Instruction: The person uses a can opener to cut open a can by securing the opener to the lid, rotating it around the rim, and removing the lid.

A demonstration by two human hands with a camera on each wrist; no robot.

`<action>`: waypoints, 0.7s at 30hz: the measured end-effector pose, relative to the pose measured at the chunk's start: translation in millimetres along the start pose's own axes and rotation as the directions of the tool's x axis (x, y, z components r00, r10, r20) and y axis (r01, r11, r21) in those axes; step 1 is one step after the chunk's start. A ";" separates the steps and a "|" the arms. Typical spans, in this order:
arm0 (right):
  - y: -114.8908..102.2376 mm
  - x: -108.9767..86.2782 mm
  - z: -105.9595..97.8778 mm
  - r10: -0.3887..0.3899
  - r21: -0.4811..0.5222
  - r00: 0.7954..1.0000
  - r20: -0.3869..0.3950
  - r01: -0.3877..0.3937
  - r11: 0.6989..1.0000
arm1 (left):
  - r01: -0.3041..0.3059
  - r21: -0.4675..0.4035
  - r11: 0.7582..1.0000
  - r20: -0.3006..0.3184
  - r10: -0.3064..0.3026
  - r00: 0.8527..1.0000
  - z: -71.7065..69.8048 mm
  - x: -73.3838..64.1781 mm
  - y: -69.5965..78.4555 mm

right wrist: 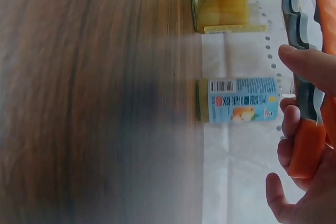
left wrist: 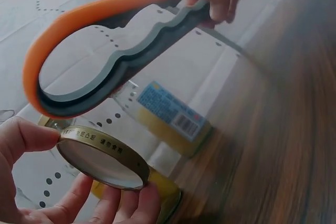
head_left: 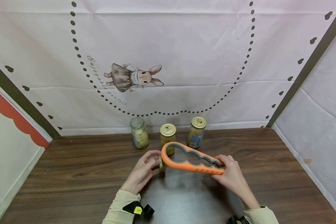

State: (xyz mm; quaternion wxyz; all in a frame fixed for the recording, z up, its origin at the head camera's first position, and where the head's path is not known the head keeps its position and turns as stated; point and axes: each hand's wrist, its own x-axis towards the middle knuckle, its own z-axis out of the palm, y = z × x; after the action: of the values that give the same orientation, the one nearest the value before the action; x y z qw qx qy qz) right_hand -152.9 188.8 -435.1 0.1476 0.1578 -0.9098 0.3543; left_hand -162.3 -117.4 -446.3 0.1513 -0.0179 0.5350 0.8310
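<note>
My left hand [head_left: 144, 171] pinches a gold jar lid [left wrist: 105, 156] by its rim, tilted on edge with its pale inside showing. In my right hand [head_left: 232, 175] I grip the handle ends of an orange and grey jar opener [head_left: 196, 168]. Its looped end is close beside the lid, above the table. Behind the loop stands a gold-lidded jar [head_left: 168, 130], partly hidden by the opener. To its left, an open glass jar [head_left: 140, 133] holds pale round pieces. Another gold-lidded jar [head_left: 196, 137] with a blue label stands to the right.
The three jars stand in a row near the back edge of the brown wooden table [head_left: 81, 174]. A white printed cloth [head_left: 201, 62] with a rabbit picture rises right behind them. More white cloth [head_left: 319, 130] borders the table's right side.
</note>
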 end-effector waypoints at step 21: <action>17.4 -10.1 -14.8 0.020 -0.048 1.000 -0.018 -0.021 0.999 | -0.066 0.794 0.605 -0.075 0.205 0.976 -36.9 2.2 26.8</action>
State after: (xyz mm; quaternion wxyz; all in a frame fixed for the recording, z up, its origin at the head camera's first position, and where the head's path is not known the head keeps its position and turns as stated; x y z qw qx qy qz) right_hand -148.3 213.0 -439.0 0.1555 0.1418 -0.9184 0.3349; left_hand -176.5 -160.1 -438.8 0.0373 0.0251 0.8546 0.5173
